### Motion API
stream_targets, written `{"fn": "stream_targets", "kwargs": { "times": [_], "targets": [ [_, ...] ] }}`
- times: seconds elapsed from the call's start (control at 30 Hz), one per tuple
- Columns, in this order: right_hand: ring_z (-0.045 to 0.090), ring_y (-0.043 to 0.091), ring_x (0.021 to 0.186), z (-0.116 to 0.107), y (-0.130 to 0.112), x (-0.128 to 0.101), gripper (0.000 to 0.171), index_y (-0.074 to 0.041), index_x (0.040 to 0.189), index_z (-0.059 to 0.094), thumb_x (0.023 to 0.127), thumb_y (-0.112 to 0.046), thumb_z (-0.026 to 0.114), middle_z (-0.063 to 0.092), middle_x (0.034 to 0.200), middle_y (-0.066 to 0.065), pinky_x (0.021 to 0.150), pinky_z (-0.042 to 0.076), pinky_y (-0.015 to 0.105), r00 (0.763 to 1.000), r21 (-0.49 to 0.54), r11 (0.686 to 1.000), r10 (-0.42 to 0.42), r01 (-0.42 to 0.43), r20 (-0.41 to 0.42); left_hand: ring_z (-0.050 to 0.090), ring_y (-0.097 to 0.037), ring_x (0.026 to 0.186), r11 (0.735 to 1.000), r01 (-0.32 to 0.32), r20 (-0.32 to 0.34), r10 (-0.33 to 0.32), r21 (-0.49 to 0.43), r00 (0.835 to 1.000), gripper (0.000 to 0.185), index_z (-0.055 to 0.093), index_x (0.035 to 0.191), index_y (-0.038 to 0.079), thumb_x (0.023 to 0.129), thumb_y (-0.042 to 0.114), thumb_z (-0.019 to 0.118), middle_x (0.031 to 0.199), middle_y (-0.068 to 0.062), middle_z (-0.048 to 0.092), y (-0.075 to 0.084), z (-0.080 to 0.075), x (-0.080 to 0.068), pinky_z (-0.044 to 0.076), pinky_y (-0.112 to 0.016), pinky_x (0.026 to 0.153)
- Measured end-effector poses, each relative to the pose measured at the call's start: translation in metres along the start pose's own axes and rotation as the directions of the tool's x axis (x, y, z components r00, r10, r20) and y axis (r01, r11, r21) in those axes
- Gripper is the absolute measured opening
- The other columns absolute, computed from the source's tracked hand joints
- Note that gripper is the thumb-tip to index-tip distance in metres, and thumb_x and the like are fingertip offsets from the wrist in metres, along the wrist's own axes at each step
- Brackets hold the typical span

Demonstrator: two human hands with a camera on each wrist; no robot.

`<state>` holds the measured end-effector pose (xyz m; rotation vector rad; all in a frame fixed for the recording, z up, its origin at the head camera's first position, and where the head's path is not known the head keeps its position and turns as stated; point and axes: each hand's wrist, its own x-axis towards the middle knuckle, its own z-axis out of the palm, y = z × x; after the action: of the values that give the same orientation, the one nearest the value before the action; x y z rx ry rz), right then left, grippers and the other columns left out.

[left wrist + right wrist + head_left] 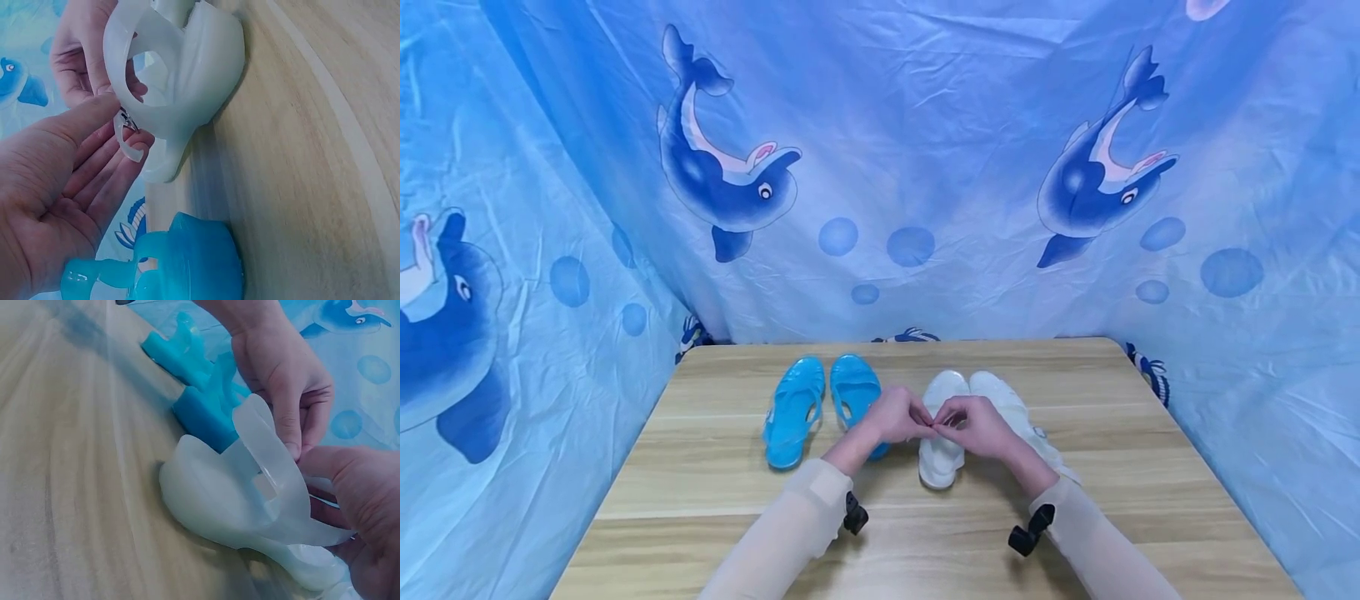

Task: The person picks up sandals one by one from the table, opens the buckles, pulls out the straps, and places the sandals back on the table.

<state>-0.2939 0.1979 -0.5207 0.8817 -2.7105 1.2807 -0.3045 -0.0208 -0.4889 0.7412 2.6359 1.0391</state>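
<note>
Where strap [115, 59] rose above white sandal [940, 471]: left hand [897, 415] and right hand [976, 427] fingers clamped it.
Buckle [127, 119]: apparently steadied this way.

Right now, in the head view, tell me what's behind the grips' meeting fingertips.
A white sandal: far and near ends show; left grip and right grip cover part of its middle. Its buckle shows in the left wrist view.

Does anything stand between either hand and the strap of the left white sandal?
Nothing visible does: the left hand and right hand both pinch at the strap, by its buckle. The nearer blue sandal lies off to the left, not in between.
</note>
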Motion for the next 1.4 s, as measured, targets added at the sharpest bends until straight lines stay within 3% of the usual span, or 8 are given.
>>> {"fn": "stream_targets", "kwargs": {
  "times": [0.17,0.43,0.6,0.83,1.07,1.2,1.4],
  "targets": [
    [0.074,0.005,0.089,-0.002,0.0,0.0,0.003,-0.015,0.095,0.083,0.095,-0.017,0.081,0.081,0.093,-0.006,0.085,0.062,0.025,0.999,-0.003,1.0,0.024,-0.024,0.036,0.068,-0.001,0.066,1.0,-0.011,0.018,0.011,0.016,1.0,0.012,0.087,0.091,0.017,0.088,0.028,0.09,0.083,0.005,0.082,0.0,0.0,0.0,0.056,-0.02,0.061],
    [0.073,0.004,0.089,0.003,0.008,-0.004,0.01,-0.018,0.097,0.085,0.092,-0.01,0.083,0.081,0.093,-0.005,0.081,0.062,0.024,0.996,0.014,0.997,-0.082,0.082,-0.025,0.067,-0.002,0.063,0.999,-0.045,0.041,0.045,0.018,0.998,0.011,0.087,0.093,0.017,0.091,0.027,0.087,0.085,0.003,0.082,-0.003,-0.004,0.002,0.056,-0.021,0.061],
    [0.072,0.003,0.092,0.005,0.014,-0.007,0.011,-0.019,0.1,0.086,0.094,-0.01,0.082,0.081,0.097,-0.004,0.08,0.062,0.024,0.991,0.035,0.991,-0.127,0.128,-0.041,0.071,-0.01,0.065,0.999,-0.036,0.045,0.037,-0.017,0.998,0.01,0.087,0.094,0.016,0.092,0.026,0.086,0.085,0.002,0.082,-0.003,-0.004,0.002,0.055,-0.022,0.059],
    [0.075,0.006,0.093,0.003,0.012,-0.005,0.011,-0.019,0.101,0.085,0.094,-0.012,0.082,0.083,0.099,-0.003,0.082,0.063,0.026,0.997,0.031,0.997,-0.073,0.074,-0.026,0.078,-0.023,0.073,0.998,-0.013,0.025,0.015,-0.063,1.0,0.011,0.087,0.092,0.016,0.089,0.027,0.089,0.084,0.002,0.083,-0.004,-0.003,0.002,0.055,-0.023,0.057],
    [0.075,0.005,0.091,0.002,0.009,-0.004,0.003,-0.018,0.097,0.084,0.095,-0.02,0.082,0.082,0.094,-0.008,0.085,0.062,0.025,1.0,0.017,1.0,0.012,-0.012,-0.008,0.075,-0.013,0.071,0.998,-0.019,0.014,0.02,-0.062,1.0,0.011,0.087,0.092,0.015,0.089,0.026,0.089,0.085,0.001,0.083,-0.006,-0.002,0.001,0.056,-0.022,0.059],
    [0.074,0.005,0.087,0.003,0.009,-0.005,0.005,-0.015,0.093,0.081,0.094,-0.019,0.083,0.081,0.092,-0.007,0.084,0.063,0.028,1.0,0.039,0.999,-0.002,0.002,-0.009,0.07,-0.003,0.07,0.999,-0.022,0.009,0.022,-0.042,1.0,0.013,0.087,0.093,0.016,0.09,0.028,0.088,0.086,0.002,0.083,-0.007,-0.002,0.001,0.056,-0.021,0.061],
    [0.074,0.009,0.091,0.004,0.01,-0.003,0.009,-0.02,0.098,0.08,0.092,-0.013,0.082,0.08,0.097,-0.006,0.084,0.064,0.037,0.996,0.003,0.997,-0.076,0.076,-0.038,0.071,-0.002,0.069,0.997,-0.008,0.0,0.008,-0.073,1.0,0.011,0.087,0.092,0.015,0.089,0.025,0.089,0.086,0.0,0.083,-0.007,-0.002,0.0,0.056,-0.022,0.06]
  ]
}}
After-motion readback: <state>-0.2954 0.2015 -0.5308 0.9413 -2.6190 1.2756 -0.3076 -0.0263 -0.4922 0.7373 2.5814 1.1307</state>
